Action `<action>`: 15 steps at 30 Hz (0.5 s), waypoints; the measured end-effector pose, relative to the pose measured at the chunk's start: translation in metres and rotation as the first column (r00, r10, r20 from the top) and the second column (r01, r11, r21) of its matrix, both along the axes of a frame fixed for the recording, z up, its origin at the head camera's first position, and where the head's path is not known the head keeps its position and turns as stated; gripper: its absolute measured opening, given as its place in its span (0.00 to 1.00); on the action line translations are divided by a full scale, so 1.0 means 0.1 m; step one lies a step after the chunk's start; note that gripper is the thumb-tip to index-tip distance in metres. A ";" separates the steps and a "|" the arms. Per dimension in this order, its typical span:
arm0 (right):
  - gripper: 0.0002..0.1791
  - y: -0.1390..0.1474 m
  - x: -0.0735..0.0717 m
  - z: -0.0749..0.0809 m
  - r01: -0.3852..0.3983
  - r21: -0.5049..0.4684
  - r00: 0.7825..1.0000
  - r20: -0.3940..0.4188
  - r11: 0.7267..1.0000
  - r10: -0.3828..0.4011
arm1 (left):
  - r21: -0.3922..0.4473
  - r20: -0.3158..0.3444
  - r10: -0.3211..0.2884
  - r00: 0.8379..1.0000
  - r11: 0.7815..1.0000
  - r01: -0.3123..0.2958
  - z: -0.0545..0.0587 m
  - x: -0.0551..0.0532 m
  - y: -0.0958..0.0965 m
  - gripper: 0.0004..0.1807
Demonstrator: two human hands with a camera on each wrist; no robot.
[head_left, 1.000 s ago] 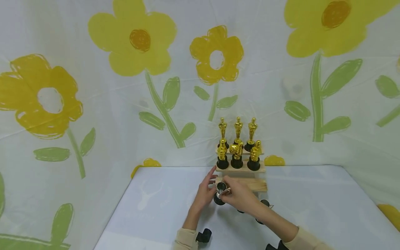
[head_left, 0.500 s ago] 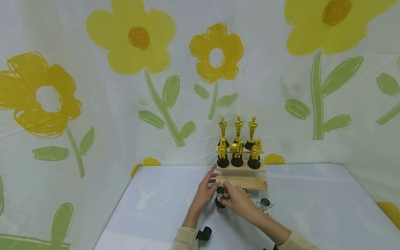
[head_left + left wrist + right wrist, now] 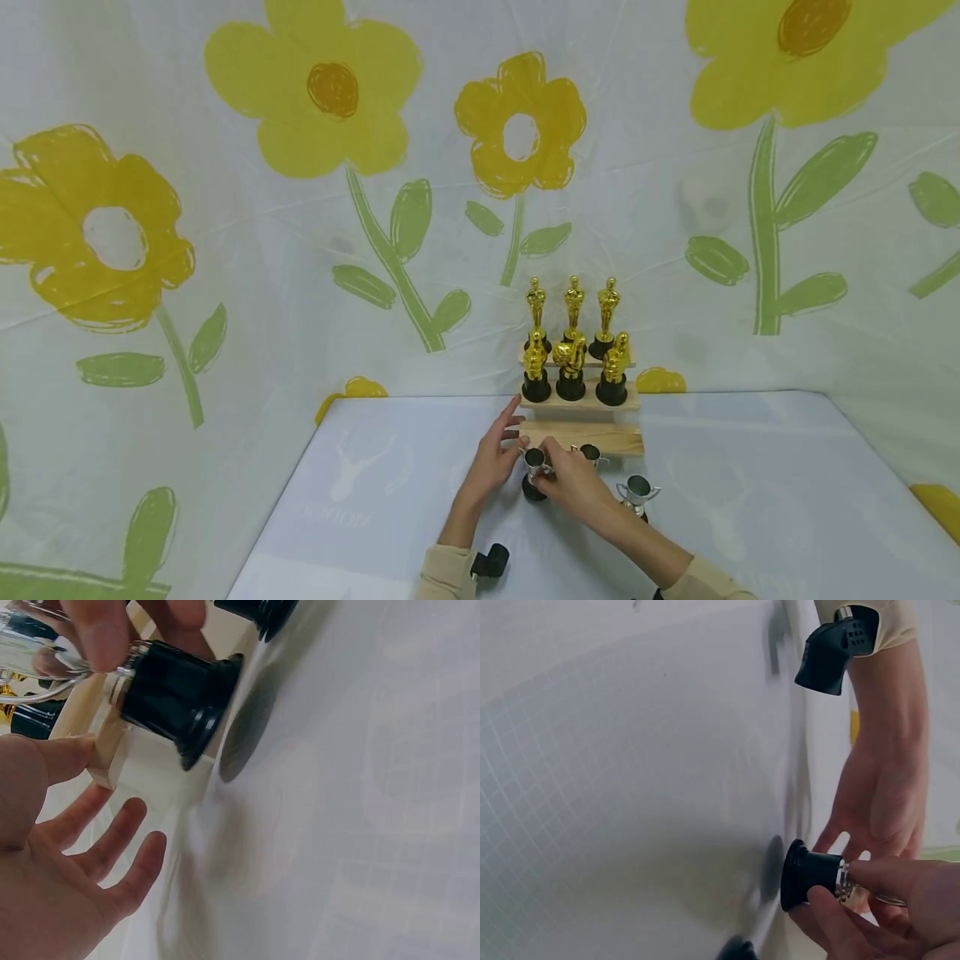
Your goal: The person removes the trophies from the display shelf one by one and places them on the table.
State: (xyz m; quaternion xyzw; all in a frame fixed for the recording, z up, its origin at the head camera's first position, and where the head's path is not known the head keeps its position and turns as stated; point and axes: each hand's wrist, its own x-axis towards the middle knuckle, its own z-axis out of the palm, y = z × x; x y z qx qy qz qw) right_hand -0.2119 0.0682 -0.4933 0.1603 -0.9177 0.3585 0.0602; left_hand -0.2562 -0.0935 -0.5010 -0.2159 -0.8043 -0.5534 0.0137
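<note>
1. Just beyond the grip, the right hand [image 3: 576, 485] hides one cup's [image 3: 590, 455] base from us.
2. Right of the grip, we lose part of another cup [image 3: 638, 490] behind the forearm [image 3: 647, 540].
3. Above the left palm, we find the gripped cup [image 3: 169, 691] cut off.

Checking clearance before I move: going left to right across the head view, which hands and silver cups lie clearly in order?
Left hand → silver two-handled trophy cup on a black base → right hand → rightmost silver two-handled trophy cup.
</note>
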 end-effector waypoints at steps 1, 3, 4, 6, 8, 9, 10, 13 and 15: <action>0.15 0.00 0.00 -0.02 0.002 -0.002 1.000 0.014 1.000 -0.002 | -0.002 -0.004 0.006 1.000 1.000 -0.006 -0.05 -0.02 0.00 0.35; 0.15 0.01 -0.01 -0.04 0.005 -0.009 0.999 0.033 1.000 -0.005 | -0.008 -0.010 0.016 1.000 1.000 -0.016 -0.15 -0.08 0.01 0.36; 0.16 0.01 -0.01 -0.06 0.007 -0.012 0.999 0.035 1.000 -0.006 | -0.012 -0.012 0.020 1.000 1.000 -0.020 -0.20 -0.12 0.01 0.36; 0.16 0.01 -0.02 -0.08 0.013 -0.018 0.999 0.037 1.000 -0.013 | -0.015 -0.015 0.029 0.999 0.999 -0.029 -0.30 -0.18 0.00 0.36; 0.16 0.01 -0.02 -0.10 0.021 -0.019 0.999 0.040 1.000 -0.020 | -0.012 -0.012 0.027 1.000 1.000 -0.027 -0.34 -0.20 -0.01 0.36; 0.16 0.01 -0.02 -0.11 0.026 -0.018 0.999 0.038 1.000 -0.025 | -0.009 -0.009 0.024 1.000 1.000 -0.024 -0.35 -0.21 -0.01 0.36; 0.16 0.01 -0.03 -0.12 0.029 -0.017 0.999 0.038 0.999 -0.029 | -0.007 -0.009 0.022 1.000 1.000 -0.022 -0.35 -0.21 -0.01 0.36; 0.15 0.01 -0.04 -0.14 0.038 -0.018 0.998 0.044 0.999 -0.037 | -0.005 -0.014 0.020 1.000 1.000 -0.021 -0.36 -0.22 -0.01 0.36; 0.15 0.02 -0.06 -0.15 0.042 -0.019 0.998 0.044 0.999 -0.041 | -0.009 -0.020 0.025 0.999 1.000 -0.025 -0.35 -0.22 -0.01 0.36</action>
